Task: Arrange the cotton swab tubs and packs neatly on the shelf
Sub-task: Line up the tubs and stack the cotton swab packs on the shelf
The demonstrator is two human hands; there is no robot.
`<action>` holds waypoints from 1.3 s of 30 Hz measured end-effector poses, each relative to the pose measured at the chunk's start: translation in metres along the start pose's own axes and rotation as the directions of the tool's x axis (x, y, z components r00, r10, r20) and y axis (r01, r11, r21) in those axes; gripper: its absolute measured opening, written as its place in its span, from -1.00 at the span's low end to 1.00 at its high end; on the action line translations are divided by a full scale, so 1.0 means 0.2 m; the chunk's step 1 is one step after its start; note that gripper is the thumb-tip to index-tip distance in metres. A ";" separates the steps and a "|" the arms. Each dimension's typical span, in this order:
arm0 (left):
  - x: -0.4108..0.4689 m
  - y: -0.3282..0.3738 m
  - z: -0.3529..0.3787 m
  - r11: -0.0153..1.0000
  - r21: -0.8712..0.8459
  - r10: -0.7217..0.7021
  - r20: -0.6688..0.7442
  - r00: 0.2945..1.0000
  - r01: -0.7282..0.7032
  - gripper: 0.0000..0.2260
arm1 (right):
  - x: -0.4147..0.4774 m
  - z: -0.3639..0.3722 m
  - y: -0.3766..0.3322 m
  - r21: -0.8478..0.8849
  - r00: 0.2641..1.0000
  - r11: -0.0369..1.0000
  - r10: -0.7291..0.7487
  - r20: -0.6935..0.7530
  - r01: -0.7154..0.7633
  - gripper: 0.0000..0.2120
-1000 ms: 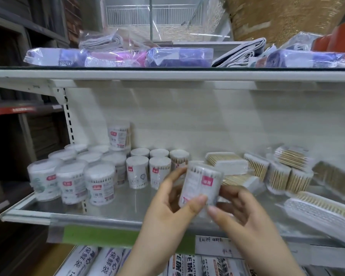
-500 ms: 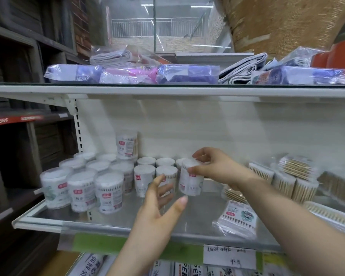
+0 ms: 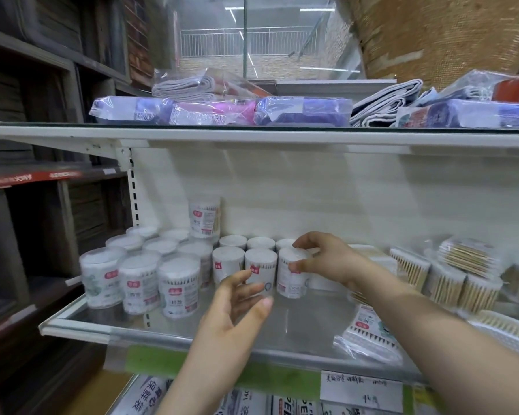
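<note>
A small clear cotton swab tub (image 3: 291,274) with a red label stands on the metal shelf (image 3: 297,327), at the right end of a front row of similar small tubs (image 3: 226,266). My right hand (image 3: 327,259) grips its lid with thumb and fingers. Just in front of the neighbouring tub, my left hand (image 3: 240,307) hovers with spread fingers and holds nothing. Several larger tubs (image 3: 179,290) are grouped at the shelf's left end, one tub (image 3: 204,217) stacked on top. A flat bagged swab pack (image 3: 369,333) lies near the front right.
Boxes and bundles of wooden-stick swabs (image 3: 450,274) crowd the right of the shelf. The upper shelf (image 3: 252,136) carries wrapped purple and pink packs. A handwritten price label (image 3: 361,390) hangs on the front rail. Dark wooden shelving (image 3: 27,205) stands to the left.
Both hands held the tub near me a second ago. The right hand then carried it to the row and still holds its top; the left hand let go and stays in front.
</note>
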State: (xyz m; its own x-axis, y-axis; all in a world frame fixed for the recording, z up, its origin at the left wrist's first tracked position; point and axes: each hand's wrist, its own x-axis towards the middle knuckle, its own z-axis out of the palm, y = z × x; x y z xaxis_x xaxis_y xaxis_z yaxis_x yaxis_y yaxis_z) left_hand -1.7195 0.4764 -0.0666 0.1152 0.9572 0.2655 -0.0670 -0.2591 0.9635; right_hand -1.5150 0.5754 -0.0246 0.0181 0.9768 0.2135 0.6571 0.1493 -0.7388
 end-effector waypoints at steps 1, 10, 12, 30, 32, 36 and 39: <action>0.00 0.00 0.01 1.000 0.003 -0.006 -0.002 1.000 0.006 -0.60 | -0.01 0.01 0.00 0.004 1.000 1.000 -0.002 -0.005 0.002 -0.60; 0.01 -0.02 0.03 0.999 0.025 -0.033 -0.004 0.999 0.033 -0.70 | -0.02 0.01 0.02 -0.120 0.999 0.992 -0.036 0.005 0.036 -0.69; 0.01 -0.02 0.02 0.999 0.037 -0.030 -0.011 0.999 0.030 -0.71 | -0.02 0.02 0.01 -0.138 0.999 0.990 -0.039 0.003 0.039 -0.68; 0.02 0.03 0.08 0.996 0.086 -0.015 0.029 0.999 0.012 -0.81 | -0.16 -0.40 -0.07 -0.160 0.967 0.987 -0.053 -0.249 0.013 -0.71; 0.03 0.04 0.12 0.992 0.129 0.007 0.067 0.998 -0.016 -0.83 | -0.23 -0.54 -0.07 -0.097 0.953 0.995 -0.041 -0.301 0.012 -0.78; 0.07 0.06 0.22 0.982 0.186 -0.001 0.145 0.989 -0.027 -0.86 | -0.43 -0.69 0.01 0.104 0.930 0.995 0.051 -0.364 -0.013 -0.85; 0.08 0.06 0.29 0.978 0.204 -0.004 0.195 0.981 -0.036 -0.87 | -0.56 -0.73 0.12 0.201 0.897 0.977 0.147 -0.417 -0.067 -0.92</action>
State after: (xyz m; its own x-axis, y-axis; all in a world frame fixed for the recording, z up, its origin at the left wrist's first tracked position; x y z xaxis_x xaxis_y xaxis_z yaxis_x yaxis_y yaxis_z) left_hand -1.6598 0.4821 -0.0492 0.3064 0.9149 0.2629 0.1329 -0.3146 0.9399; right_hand -1.3917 0.4469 0.0270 0.4272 0.8340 0.3492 0.4896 0.1113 -0.8648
